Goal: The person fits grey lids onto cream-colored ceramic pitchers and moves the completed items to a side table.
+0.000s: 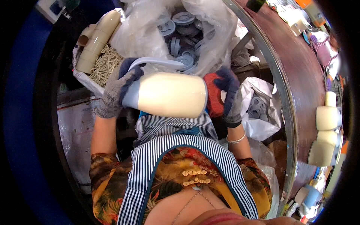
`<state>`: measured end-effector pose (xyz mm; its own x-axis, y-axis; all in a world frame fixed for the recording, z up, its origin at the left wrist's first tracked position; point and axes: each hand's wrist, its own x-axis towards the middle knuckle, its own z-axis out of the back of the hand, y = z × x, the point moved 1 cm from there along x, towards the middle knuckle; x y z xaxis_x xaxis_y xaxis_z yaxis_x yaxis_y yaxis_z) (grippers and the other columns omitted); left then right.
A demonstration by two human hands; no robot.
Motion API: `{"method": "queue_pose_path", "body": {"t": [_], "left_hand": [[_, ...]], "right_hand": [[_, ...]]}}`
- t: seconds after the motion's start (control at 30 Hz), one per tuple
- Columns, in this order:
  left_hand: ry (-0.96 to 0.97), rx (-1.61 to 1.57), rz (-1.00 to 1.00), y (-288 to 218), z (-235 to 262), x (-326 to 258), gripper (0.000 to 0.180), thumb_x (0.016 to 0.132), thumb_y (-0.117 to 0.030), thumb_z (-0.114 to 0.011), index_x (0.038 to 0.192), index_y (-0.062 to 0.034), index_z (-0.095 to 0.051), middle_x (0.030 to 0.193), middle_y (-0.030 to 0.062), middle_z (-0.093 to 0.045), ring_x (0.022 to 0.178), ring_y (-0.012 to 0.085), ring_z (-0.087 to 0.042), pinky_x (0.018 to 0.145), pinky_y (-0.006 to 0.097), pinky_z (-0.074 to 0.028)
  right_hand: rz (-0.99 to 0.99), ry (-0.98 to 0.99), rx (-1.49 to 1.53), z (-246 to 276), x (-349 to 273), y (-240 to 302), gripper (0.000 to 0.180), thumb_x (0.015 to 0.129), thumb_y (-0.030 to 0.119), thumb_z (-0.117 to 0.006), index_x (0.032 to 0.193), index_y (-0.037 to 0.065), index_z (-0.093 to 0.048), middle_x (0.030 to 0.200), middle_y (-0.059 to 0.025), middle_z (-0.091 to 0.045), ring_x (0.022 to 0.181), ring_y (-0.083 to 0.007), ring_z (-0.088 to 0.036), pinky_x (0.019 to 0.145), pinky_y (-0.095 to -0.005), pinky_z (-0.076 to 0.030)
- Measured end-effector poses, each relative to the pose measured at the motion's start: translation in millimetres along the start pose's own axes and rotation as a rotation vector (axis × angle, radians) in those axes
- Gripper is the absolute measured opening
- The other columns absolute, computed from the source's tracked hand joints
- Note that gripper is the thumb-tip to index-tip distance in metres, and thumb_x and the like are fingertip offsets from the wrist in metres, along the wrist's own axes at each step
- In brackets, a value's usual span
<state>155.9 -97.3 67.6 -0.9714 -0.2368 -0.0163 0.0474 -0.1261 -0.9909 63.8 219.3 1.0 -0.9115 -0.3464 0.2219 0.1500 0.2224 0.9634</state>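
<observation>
A cream vacuum jug (172, 94) with a grey-blue collar and a pale curved handle (157, 61) lies sideways across my lap. My left hand (114, 88), in a grey and dark blue work glove, is closed around the collar end beside the handle. At the jug's base end my right hand (231, 97), gloved alike, is closed on a red piece (214, 95) that sits against the base. The kind of this red piece I cannot make out. Parts of the fingers of both hands are hidden behind what they hold.
Ahead stands a clear plastic bag (140, 33) of grey-blue round parts (183, 18). A sack (88, 80) at left holds short beige pieces (106, 65) and stacked cream cylinders (98, 39). To the right are a white bag (258, 129) of grey parts and a metal-edged table (300, 75) bearing cream jugs (323, 148).
</observation>
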Motion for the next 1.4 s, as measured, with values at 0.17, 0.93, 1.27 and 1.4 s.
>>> {"method": "queue_pose_path", "body": {"t": [0.17,0.93,1.27,1.4], "left_hand": [[0.497,0.718,-0.865,-88.2,-79.0,28.7,0.054,0.085,-0.03,-0.066,0.131,-0.0036,-0.052,0.122,0.0184,-0.06,0.113,0.0329,-0.058,0.101,0.039,-0.042],[-0.114,0.522,-0.312,164.0,-71.2,69.5,0.036,0.098,-0.023,-0.053,0.124,0.0009,-0.056,0.124,0.0149,-0.06,0.109,0.025,-0.059,0.091,0.033,-0.047],[0.01,0.423,-0.164,175.7,-77.7,82.8,0.037,0.1,-0.026,-0.052,0.126,0.0008,-0.056,0.123,0.0116,-0.061,0.11,0.0202,-0.057,0.094,0.03,-0.046],[-0.011,0.354,-0.14,175.3,-82.4,79.5,0.039,0.1,-0.026,-0.051,0.127,0.0007,-0.056,0.124,0.0114,-0.062,0.113,0.0202,-0.057,0.096,0.031,-0.045]], "right_hand": [[0.054,0.296,-0.702,-20.8,13.8,93.4,0.062,0.076,0.028,-0.075,0.127,-0.002,-0.055,0.112,-0.0182,-0.063,0.101,-0.0239,-0.062,0.092,-0.034,-0.047],[-0.289,0.36,-1.048,162.0,-178.9,158.9,0.036,0.094,0.021,-0.059,0.12,-0.003,-0.06,0.117,-0.0117,-0.064,0.107,-0.0224,-0.061,0.092,-0.033,-0.049],[-1.649,0.062,-1.442,228.7,-459.9,-42.4,0.066,0.081,0.013,-0.057,0.144,0.021,-0.039,0.143,-0.0124,-0.047,0.13,-0.0342,-0.045,0.103,-0.0457,-0.043],[-1.611,0.005,-1.507,220.9,-457.8,-27.7,0.072,0.078,0.0,-0.052,0.144,0.024,-0.036,0.141,-0.017,-0.046,0.124,-0.0372,-0.05,0.102,-0.0448,-0.043]]}}
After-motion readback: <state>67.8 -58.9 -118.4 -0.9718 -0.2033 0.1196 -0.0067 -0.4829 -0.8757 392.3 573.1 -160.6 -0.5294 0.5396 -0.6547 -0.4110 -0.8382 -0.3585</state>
